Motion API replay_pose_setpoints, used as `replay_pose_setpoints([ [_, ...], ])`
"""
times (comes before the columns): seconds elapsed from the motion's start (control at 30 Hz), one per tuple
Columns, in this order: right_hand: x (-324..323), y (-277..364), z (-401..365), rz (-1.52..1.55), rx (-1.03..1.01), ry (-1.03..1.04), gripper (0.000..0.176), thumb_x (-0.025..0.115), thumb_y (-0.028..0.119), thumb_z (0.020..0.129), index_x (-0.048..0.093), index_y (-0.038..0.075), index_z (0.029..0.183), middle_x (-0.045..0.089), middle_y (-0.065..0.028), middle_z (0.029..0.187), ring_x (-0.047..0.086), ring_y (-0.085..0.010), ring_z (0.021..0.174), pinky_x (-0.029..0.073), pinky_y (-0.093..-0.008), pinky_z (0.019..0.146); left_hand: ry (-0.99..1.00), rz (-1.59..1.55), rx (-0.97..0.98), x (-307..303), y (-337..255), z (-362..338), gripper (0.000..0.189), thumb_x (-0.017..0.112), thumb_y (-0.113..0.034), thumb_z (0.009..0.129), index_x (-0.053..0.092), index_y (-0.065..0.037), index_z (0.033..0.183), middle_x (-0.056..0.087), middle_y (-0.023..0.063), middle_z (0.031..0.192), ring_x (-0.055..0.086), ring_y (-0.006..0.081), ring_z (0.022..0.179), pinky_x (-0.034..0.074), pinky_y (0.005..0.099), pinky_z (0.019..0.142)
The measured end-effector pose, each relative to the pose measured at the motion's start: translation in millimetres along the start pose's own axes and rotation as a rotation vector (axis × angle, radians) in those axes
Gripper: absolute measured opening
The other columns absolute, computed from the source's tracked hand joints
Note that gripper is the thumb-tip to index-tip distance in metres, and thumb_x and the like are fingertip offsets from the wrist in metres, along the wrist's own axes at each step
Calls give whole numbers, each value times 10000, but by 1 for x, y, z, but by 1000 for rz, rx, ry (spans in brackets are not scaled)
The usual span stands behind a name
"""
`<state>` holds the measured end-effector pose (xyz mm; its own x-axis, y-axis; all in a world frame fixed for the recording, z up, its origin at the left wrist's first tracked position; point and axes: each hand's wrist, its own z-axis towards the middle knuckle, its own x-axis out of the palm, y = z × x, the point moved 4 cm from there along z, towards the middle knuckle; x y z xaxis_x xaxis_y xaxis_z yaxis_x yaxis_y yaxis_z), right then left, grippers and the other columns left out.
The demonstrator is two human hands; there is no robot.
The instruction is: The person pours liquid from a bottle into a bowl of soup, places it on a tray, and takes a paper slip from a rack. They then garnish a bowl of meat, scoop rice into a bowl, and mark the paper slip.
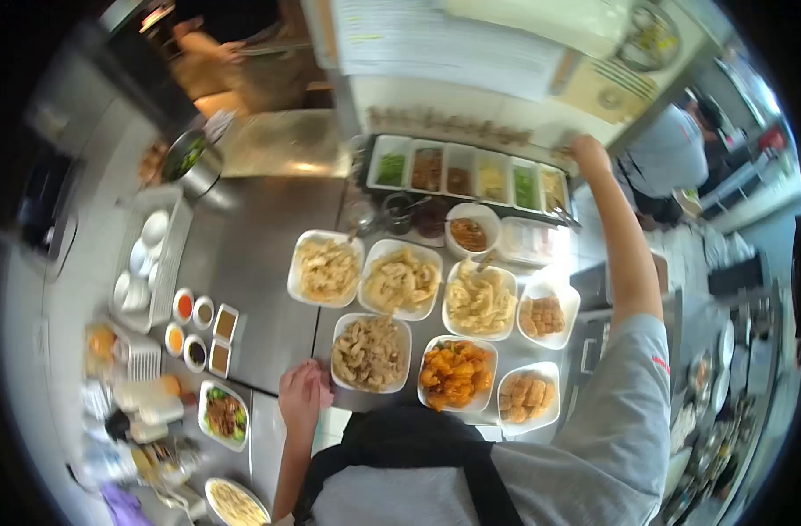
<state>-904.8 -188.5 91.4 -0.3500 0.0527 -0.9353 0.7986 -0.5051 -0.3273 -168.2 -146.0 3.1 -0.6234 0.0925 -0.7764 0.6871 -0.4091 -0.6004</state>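
My left hand is closed at the front edge of the steel counter, around what looks like a pink cloth. Close beside it stands a white bowl of brownish cooked meat pieces. Far to the right, my right hand reaches up to the wall behind the topping trays. Its fingers are pinched together near the end of a row of wooden clips; whatever is between them is too small to make out. Below that hand sits a tray of pale topping, beside one of chopped greens.
Bowls of pale dumplings, orange glazed pieces and breaded pieces crowd the counter before me. Small sauce cups and a plate of meat with greens stand left. Another person works at right; someone's hand shows top left.
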Motion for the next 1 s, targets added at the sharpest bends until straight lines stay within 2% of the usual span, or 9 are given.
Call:
replay_pose_setpoints([
  [0.1, -20, 13, -12, 312, 110, 65, 439, 713, 151, 720, 583, 57, 1129, 611, -137, 1129, 569, -308, 1071, 476, -416, 856, -77, 3, -21, -26, -17, -16, 137, 631, -59, 797, 648, -40, 932, 633, 126, 866, 609, 311, 851, 484, 370, 761],
  [0.23, -94, 67, -69, 567, 2, -21, 265, 660, 222, 813, 679, 23, 988, 687, -124, 836, 658, -300, 793, 501, -351, 717, -170, -275, -577, -27, 71, -111, 295, 493, -263, 955, 590, -18, 820, 633, 97, 716, 619, 200, 691, 475, 325, 678],
  [0.3, -106, 139, -127, 1207, -29, 242, 250, 591, 237, 881, 702, 14, 894, 663, -63, 684, 659, -190, 676, 492, -267, 627, -432, -511, -812, -39, 110, -152, 361, 405, -347, 988, 572, -33, 922, 628, 88, 749, 616, 183, 676, 489, 306, 650],
  [0.43, -140, 313, -249, 1734, -357, 869, 345, 464, 203, 956, 542, -26, 1202, 634, -147, 1094, 627, -209, 960, 530, -311, 797, -755, -693, -993, -65, 158, -186, 355, 370, -363, 987, 448, -68, 1168, 617, 135, 900, 610, 204, 657, 505, 303, 598],
  [0.5, -135, 382, -285, 2080, -173, 1180, 431, 459, 188, 962, 396, -63, 1307, 533, -222, 1240, 525, -273, 1148, 403, -370, 1028, -754, -700, -925, -74, 166, -178, 361, 366, -368, 987, 428, -77, 1190, 613, 147, 919, 609, 206, 655, 505, 304, 589],
  [0.57, -135, 433, -311, 2470, 123, 1427, 460, 436, 136, 958, 301, -90, 1335, 431, -263, 1298, 465, -332, 1183, 388, -382, 1046, -813, -733, -927, -72, 170, -186, 282, 367, -315, 980, 402, -73, 1120, 578, 132, 871, 592, 203, 627, 501, 306, 565],
  [0.7, -131, 484, -306, 2534, 661, 1134, 476, 391, 76, 947, 203, -103, 1346, 339, -275, 1301, 388, -391, 1207, 372, -425, 1051, -942, -732, -827, -74, 165, -198, 163, 399, -242, 965, 355, -89, 1001, 521, 90, 790, 571, 187, 581, 488, 290, 534],
  [0.87, -69, 520, -265, 2361, 839, 758, 426, 387, 72, 939, 251, -45, 1325, 368, -223, 1274, 414, -377, 1155, 395, -456, 1012, -711, -1041, -893, -81, 195, -186, 390, 387, -302, 966, 295, -67, 1263, 604, 198, 857, 601, 236, 577, 520, 331, 548],
  [1.0, -42, 537, -256, 2244, 865, 730, 382, 397, 86, 935, 325, 34, 1306, 413, -176, 1251, 451, -344, 1109, 417, -473, 976, -568, -1145, -840, -71, 221, -179, 334, 358, -224, 946, 314, -51, 1228, 611, 172, 819, 618, 228, 581, 546, 335, 549],
])
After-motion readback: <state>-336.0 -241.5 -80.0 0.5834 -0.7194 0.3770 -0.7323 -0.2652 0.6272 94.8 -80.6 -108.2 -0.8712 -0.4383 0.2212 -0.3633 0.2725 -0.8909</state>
